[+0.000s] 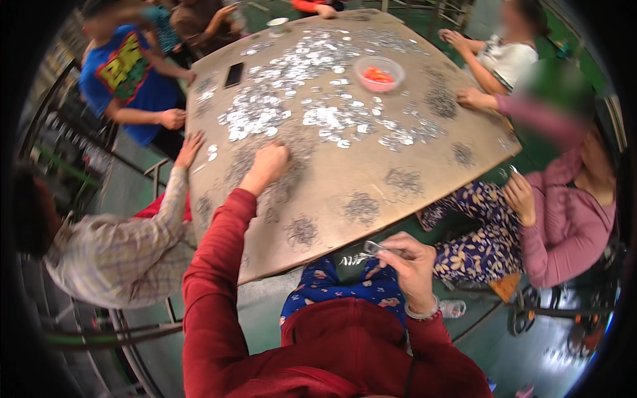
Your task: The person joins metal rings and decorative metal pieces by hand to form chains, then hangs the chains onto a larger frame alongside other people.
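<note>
My left hand (269, 162) reaches out over the table, its fingers curled down at a pile of thin dark wire pieces (240, 166). Whatever is between those fingertips is hidden. Close to my lap, off the table's near edge, my right hand (413, 262) pinches a small metal clip (373, 248) with a looped end. Shiny flat metal pieces (255, 116) lie heaped beyond my left hand. Smaller heaps of dark wire pieces (302, 231) are spread along the table's near side.
Around the big brown table (279, 255) other people work at their places. A clear bowl (379, 74) with orange pieces stands among the metal heaps. A black phone (234, 75) lies at the left edge, and a small tub (278, 25) stands at the far side.
</note>
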Motion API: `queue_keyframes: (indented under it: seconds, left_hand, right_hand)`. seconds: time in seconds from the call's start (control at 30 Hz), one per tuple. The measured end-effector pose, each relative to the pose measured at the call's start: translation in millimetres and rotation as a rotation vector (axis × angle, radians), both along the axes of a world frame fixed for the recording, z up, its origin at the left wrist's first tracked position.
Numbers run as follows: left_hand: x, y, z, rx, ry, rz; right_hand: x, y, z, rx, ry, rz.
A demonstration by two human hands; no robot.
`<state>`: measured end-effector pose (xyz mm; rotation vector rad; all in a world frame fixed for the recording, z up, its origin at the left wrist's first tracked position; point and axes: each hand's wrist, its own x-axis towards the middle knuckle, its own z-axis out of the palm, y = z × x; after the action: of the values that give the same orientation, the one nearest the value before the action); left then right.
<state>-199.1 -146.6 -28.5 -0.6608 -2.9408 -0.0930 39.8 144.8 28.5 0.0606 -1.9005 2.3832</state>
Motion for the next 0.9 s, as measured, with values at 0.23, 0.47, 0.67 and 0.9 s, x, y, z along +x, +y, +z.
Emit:
queue_keyframes:
  seconds: [0.23,0.47,0.67,0.9]
  left_hand:
    - [-6.0,-21.9,-11.8,0.196,0.034,0.09]
    - [-8.2,5.3,3.2,-0.148,0.234,0.096]
    - [0.9,-17.6,-37.3,0.204,-0.055,0.246]
    - [111.8,62.9,33.1,0.992,-0.418,0.021]
  right_hand:
    - [6.3,-13.9,-0.9,-0.053,0.028,0.057]
    - [9.0,-10.9,7.2,-0.01,0.022,-0.001]
    - [6.9,-15.7,-17.7,-0.006,-0.082,-0.009]
    - [3.9,-8.4,-31.2,-0.062,-0.082,0.011]
